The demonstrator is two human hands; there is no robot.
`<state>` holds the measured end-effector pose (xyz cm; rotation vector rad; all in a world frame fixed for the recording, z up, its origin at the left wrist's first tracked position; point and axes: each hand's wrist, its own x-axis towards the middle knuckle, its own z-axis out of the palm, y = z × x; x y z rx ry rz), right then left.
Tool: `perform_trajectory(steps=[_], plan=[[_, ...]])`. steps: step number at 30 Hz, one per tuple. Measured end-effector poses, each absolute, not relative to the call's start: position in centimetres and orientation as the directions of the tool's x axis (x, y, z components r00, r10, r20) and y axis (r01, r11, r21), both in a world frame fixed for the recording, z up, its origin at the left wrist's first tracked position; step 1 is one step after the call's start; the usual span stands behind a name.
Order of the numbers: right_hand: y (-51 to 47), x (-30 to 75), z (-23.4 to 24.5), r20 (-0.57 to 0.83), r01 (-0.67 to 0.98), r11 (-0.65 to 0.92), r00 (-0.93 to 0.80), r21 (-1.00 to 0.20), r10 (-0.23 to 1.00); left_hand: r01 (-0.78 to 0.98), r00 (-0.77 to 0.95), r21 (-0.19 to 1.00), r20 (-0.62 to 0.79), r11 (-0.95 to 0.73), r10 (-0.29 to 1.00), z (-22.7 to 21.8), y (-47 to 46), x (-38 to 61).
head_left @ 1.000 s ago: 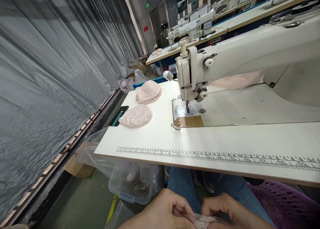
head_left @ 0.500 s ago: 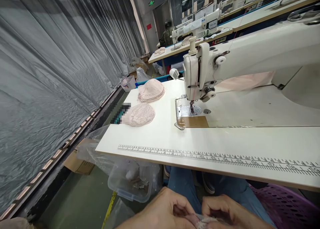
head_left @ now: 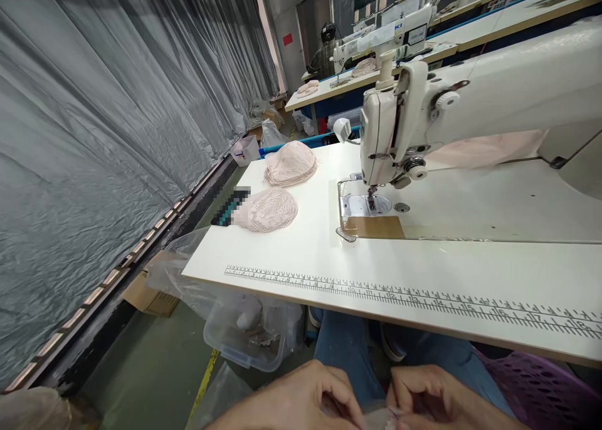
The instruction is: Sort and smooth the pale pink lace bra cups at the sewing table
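Observation:
At the bottom edge, below the table, my left hand [head_left: 301, 402] and my right hand [head_left: 437, 398] meet over my lap and pinch a small pale lace piece [head_left: 383, 419], mostly cut off by the frame. On the white table [head_left: 291, 254] lie a flat pink lace cup [head_left: 268, 209] and, behind it, a stack of pink lace cups [head_left: 291, 163]. A white sewing machine [head_left: 451, 110] stands to the right of them, its needle over a metal plate [head_left: 364, 205].
A ruler strip [head_left: 423, 298] runs along the table's front edge. A clear plastic bin [head_left: 249, 336] and a cardboard box [head_left: 150, 295] sit on the floor at left, a purple basket [head_left: 545, 386] at right. Grey plastic sheeting [head_left: 103, 116] lines the left. A person sits at a far machine [head_left: 324, 51].
The view has swung left, so the machine and cups sit further right in frame. My hands stay together in my lap on the lace piece, now lower in the picture.

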<state>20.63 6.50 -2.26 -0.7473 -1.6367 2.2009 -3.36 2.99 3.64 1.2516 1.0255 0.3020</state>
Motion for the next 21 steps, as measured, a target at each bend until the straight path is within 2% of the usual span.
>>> perform_trajectory(steps=[7,16,21], plan=[[6.4,21.1,-2.7,-0.233,0.026,-0.376,-0.824,-0.926,0.516,0.383,0.497,0.796,-0.606,0.469,0.621,4.2,2.7,-3.1],[6.8,22.8,-4.8,-0.231,0.016,-0.432,-0.862,-0.902,0.451,0.278,0.503,0.729,-0.665,0.625,0.552,3.4,2.3,-3.0],[6.3,22.9,-4.9,-0.242,-0.003,-0.452,-0.842,-0.892,0.482,0.328,0.511,0.747,-0.655,0.578,0.557,3.6,2.3,-2.8]])
